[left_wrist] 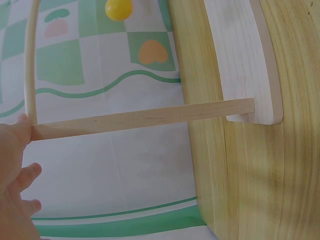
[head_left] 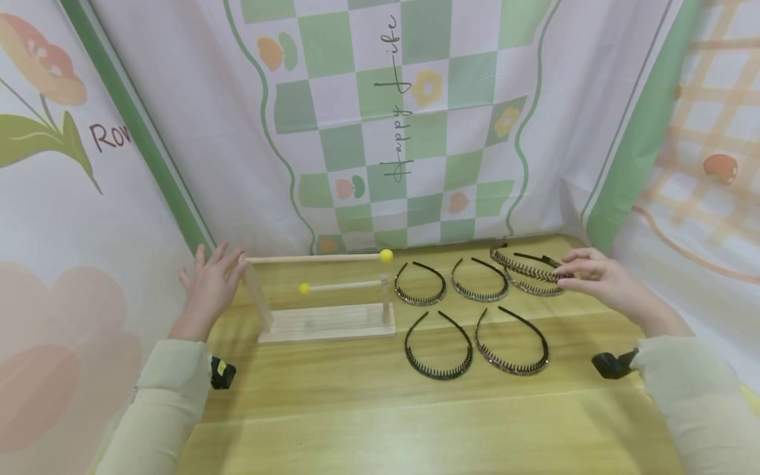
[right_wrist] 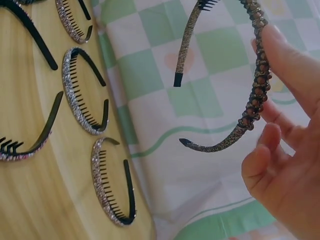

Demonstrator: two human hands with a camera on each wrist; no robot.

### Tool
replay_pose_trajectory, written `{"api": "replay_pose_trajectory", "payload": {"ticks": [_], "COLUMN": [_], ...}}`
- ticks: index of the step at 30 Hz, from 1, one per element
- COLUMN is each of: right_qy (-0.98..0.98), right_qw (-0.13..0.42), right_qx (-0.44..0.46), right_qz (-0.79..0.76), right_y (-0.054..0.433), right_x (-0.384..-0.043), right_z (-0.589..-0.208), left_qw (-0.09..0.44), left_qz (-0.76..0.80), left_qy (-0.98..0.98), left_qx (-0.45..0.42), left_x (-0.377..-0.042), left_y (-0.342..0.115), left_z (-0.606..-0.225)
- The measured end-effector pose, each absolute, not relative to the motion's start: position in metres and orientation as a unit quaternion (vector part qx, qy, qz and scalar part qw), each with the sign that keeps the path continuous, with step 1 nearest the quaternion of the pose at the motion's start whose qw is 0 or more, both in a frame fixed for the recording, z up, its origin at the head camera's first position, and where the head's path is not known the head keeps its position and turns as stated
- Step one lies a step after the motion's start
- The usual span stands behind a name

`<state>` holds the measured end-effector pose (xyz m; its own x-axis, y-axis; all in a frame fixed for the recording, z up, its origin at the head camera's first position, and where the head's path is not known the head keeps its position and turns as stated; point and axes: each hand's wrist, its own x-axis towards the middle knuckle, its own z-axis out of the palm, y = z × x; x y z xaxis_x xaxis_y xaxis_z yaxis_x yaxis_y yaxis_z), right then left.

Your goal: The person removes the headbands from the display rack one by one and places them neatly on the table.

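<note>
A pale wooden stand (head_left: 326,324) has two posts and two horizontal rods, each tipped with a yellow ball. At the top of its left post (left_wrist: 145,119), my left hand (head_left: 210,280) pinches the wood where the upper rod joins; its other fingers are spread. On the right side, my right hand (head_left: 600,280) pinches a dark headband (right_wrist: 260,80) with brown beads along its band between thumb and fingers. That headband is raised, its ends pointing away from the palm. It overlaps a glittery headband (right_wrist: 100,185) lying on the table in the head view.
Several toothed headbands lie on the wooden table (head_left: 332,409) right of the stand, including a black one (head_left: 439,375) and a multicoloured one (head_left: 513,369) in front. A checked curtain (head_left: 368,142) hangs behind the table, with printed cloths at both sides.
</note>
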<state>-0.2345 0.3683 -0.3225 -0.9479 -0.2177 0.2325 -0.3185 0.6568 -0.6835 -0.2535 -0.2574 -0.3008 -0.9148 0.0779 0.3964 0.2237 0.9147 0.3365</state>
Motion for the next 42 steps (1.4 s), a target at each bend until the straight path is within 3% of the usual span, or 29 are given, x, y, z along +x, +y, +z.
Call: {"api": "replay_pose_trajectory", "payload": {"ticks": [14, 23, 30, 42], "right_qy": [-0.919, -0.918, -0.929, -0.913], "right_qw": [0.049, -0.005, -0.003, -0.019], "right_qx": [0.125, 0.095, 0.089, 0.158], "right_qz": [0.37, 0.385, 0.36, 0.376], "right_y": [0.399, 0.423, 0.439, 0.461], "right_x": [-0.223, -0.212, -0.208, -0.209], "right_z": [-0.342, -0.353, -0.367, -0.396], "left_qw": [0.193, 0.194, 0.189, 0.187], "left_qz": [-0.19, -0.194, -0.195, -0.193], "left_qy": [-0.959, -0.958, -0.959, -0.96], "left_qx": [-0.08, -0.082, -0.081, -0.079], "left_x": [-0.254, -0.254, -0.254, -0.253], "left_y": [-0.257, -0.256, -0.257, -0.257], "left_z": [-0.3, -0.298, -0.299, -0.3]}}
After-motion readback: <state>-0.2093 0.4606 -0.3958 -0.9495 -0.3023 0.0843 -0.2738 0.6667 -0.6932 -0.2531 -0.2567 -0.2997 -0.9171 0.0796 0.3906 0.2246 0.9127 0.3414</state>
